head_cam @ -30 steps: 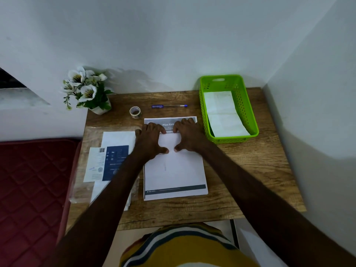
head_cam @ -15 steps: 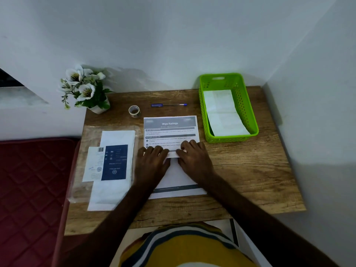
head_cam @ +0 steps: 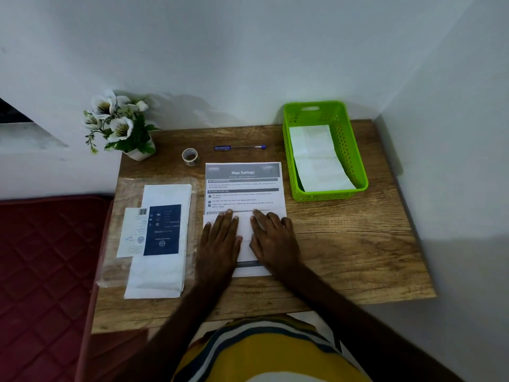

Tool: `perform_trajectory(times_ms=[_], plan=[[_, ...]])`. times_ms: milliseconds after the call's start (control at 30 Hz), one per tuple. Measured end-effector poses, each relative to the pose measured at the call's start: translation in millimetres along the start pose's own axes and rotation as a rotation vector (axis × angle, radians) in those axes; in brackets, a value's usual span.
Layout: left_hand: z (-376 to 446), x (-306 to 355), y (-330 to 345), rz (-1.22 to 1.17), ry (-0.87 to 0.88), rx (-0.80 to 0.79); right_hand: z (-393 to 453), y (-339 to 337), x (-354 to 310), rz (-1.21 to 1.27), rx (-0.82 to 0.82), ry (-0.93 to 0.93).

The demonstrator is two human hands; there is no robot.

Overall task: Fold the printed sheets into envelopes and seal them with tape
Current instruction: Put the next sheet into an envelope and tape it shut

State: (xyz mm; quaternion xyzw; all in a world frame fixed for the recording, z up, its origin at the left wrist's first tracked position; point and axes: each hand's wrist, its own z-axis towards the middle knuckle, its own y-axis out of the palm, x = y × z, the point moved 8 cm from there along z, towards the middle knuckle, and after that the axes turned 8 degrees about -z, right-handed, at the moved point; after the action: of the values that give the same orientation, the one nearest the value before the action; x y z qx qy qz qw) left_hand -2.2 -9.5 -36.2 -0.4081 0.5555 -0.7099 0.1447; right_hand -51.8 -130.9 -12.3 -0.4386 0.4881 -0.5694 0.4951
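A printed sheet (head_cam: pixel 243 186) headed "Wipe Railings" lies in the middle of the wooden table (head_cam: pixel 344 244), its near part folded up so a white flap covers the lower half. My left hand (head_cam: pixel 220 244) and my right hand (head_cam: pixel 272 238) lie flat side by side on that flap, fingers straight, fingertips at its far edge. A small roll of clear tape (head_cam: pixel 190 156) stands beyond the sheet to the left. A stack of white envelopes (head_cam: pixel 162 260) with a blue printed card on top lies left of the sheet.
A green plastic basket (head_cam: pixel 355 161) with folded white papers stands at the back right. A blue pen (head_cam: pixel 239 147) lies near the wall. A pot of white flowers (head_cam: pixel 121 128) stands at the back left corner. A dark red mattress (head_cam: pixel 46 271) adjoins the table's left side.
Both hands slid back toward me along the sheet with the flap's edge, uncovering the printed upper part. The flap's edge now lies near the sheet's middle.
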Motion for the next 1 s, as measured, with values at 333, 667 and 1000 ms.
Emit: perform_trajectory(times_ms=[333,667,1000], plan=[[-4.5,-4.2,3.5,-0.076,-0.061,0.023,-3.0,19.5,-14.1,0.062,-0.171,0.020],[-5.4,-7.8,3.8,-0.114,-0.128,-0.010,-24.5,29.9,25.7,0.107,-0.275,0.225],[26.4,-16.6,-32.6,-0.029,-0.016,-0.090,17.1,-0.4,28.1,0.114,-0.338,-0.001]])
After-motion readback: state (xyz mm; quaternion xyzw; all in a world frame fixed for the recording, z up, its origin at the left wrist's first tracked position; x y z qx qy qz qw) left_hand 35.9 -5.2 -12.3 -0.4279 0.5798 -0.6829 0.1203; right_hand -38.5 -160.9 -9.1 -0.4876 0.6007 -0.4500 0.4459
